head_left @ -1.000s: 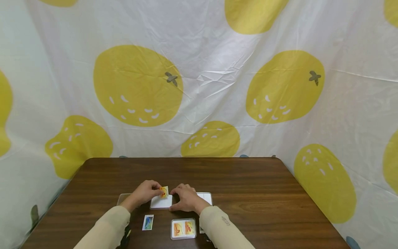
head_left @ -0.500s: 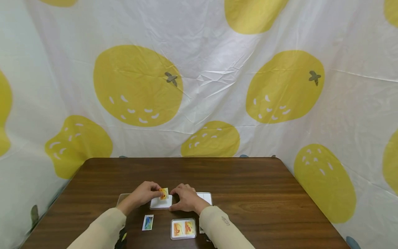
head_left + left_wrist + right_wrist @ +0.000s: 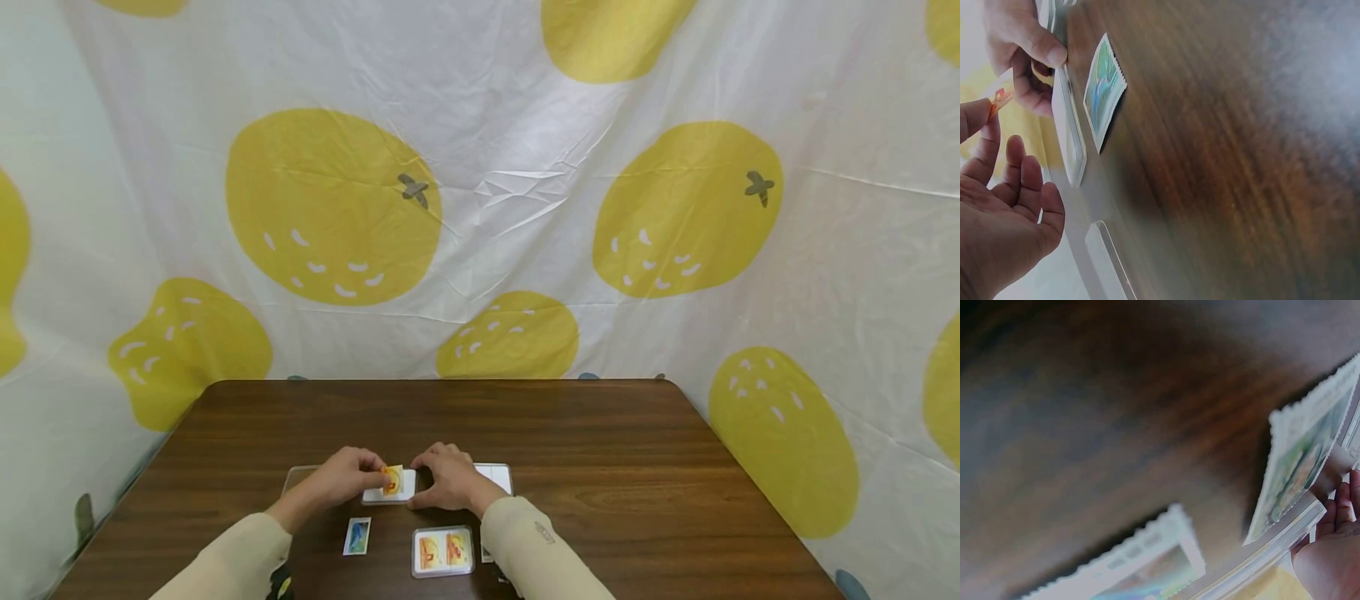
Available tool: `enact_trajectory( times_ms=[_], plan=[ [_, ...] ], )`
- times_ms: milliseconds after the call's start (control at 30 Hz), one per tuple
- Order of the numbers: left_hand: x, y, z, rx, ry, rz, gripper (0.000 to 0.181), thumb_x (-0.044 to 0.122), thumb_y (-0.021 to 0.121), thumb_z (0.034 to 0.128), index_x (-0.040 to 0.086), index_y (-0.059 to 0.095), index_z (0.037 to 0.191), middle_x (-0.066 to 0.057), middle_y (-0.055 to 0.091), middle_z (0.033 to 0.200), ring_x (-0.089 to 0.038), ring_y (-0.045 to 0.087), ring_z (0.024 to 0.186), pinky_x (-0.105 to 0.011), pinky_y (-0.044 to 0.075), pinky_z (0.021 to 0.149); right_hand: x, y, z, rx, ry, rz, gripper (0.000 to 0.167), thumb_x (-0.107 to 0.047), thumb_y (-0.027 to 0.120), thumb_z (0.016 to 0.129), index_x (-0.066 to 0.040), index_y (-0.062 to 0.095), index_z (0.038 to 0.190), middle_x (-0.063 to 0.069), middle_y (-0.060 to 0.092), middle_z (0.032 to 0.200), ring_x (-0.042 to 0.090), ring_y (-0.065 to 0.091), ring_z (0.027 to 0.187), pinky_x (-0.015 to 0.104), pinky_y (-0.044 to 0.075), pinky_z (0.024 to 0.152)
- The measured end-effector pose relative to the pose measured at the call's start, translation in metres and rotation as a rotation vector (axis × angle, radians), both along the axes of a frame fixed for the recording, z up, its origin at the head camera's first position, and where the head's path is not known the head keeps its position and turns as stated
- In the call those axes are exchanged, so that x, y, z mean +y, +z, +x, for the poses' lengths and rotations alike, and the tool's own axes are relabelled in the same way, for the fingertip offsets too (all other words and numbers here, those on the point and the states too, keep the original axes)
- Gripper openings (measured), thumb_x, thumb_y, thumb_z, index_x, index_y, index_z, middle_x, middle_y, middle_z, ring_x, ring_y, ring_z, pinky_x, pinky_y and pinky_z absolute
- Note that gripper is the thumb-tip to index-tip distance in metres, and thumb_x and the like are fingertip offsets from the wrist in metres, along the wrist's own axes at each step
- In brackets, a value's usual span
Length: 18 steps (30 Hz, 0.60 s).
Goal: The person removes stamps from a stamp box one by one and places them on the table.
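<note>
Between thumb and index finger, my left hand (image 3: 337, 483) pinches an orange-yellow stamp (image 3: 393, 481) over a shallow case with a white insert (image 3: 375, 497). In the left wrist view the stamp's orange corner (image 3: 1000, 99) shows at the fingertips, while the other fingers are loosely bent. Whether the stamp touches the insert I cannot tell. My right hand (image 3: 450, 479) grips the right end of that case, thumb on the near edge. A blue-green stamp (image 3: 357, 537) lies on the table in front of it.
Nearer to me sits a clear case (image 3: 442, 573) holding two orange stamps. Another white case (image 3: 495, 475) is partly behind the right hand, and a clear lid-like piece (image 3: 295, 477) lies left. Two perforated stamps, one green-toned (image 3: 1297, 462), lie below the right wrist.
My left hand has come down and slightly towards me, lowering the orange stamp over the white insert. The right hand and the case have stayed put.
</note>
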State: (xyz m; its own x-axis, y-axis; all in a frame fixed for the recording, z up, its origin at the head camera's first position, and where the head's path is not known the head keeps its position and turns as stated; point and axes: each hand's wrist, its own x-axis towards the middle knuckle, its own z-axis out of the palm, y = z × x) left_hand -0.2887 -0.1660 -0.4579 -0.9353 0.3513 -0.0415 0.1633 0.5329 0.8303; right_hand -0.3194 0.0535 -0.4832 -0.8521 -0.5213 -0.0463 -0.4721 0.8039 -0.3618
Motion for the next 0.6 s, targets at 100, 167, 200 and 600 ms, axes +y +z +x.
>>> enact_trajectory(
  times_ms=[100, 167, 200, 600],
  plan=[
    [0.0, 0.001, 0.005, -0.002, -0.034, 0.031, 0.013, 0.015, 0.071, 0.0881, 0.003, 0.069, 0.085, -0.001, 0.06, 0.088, -0.016, 0.05, 0.072, -0.031, 0.041, 0.062, 0.0, -0.001, 0.0, -0.002, 0.0, -0.002, 0.054, -0.05, 0.079, 0.079, -0.025, 0.065, 0.125, -0.002, 0.054, 0.128, 0.02, 0.046, 0.122, 0.041, 0.034, 0.103],
    [0.0, 0.002, 0.008, -0.003, -0.055, 0.049, 0.013, 0.014, 0.071, 0.0873, 0.002, 0.069, 0.085, -0.001, 0.06, 0.087, -0.016, 0.049, 0.071, -0.031, 0.041, 0.061, 0.0, -0.001, 0.0, -0.002, 0.0, -0.004, 0.055, -0.05, 0.079, 0.079, -0.024, 0.065, 0.125, -0.002, 0.054, 0.128, 0.02, 0.046, 0.122, 0.041, 0.034, 0.103],
    [0.0, 0.002, 0.009, -0.001, -0.063, 0.056, 0.012, 0.013, 0.071, 0.0869, 0.001, 0.069, 0.085, -0.001, 0.06, 0.087, -0.016, 0.05, 0.072, -0.031, 0.041, 0.061, 0.001, -0.001, 0.001, -0.003, 0.0, -0.005, 0.055, -0.05, 0.079, 0.079, -0.024, 0.065, 0.125, -0.002, 0.054, 0.128, 0.02, 0.046, 0.122, 0.041, 0.034, 0.103],
    [-0.001, -0.005, 0.022, 0.006, -0.083, 0.036, 0.013, 0.014, 0.071, 0.0842, 0.002, 0.07, 0.083, 0.0, 0.064, 0.083, -0.016, 0.052, 0.077, -0.033, 0.042, 0.069, 0.001, 0.001, 0.002, -0.001, -0.004, -0.005, 0.056, -0.051, 0.079, 0.079, -0.024, 0.065, 0.125, -0.002, 0.054, 0.128, 0.021, 0.046, 0.124, 0.04, 0.034, 0.104]
  ],
)
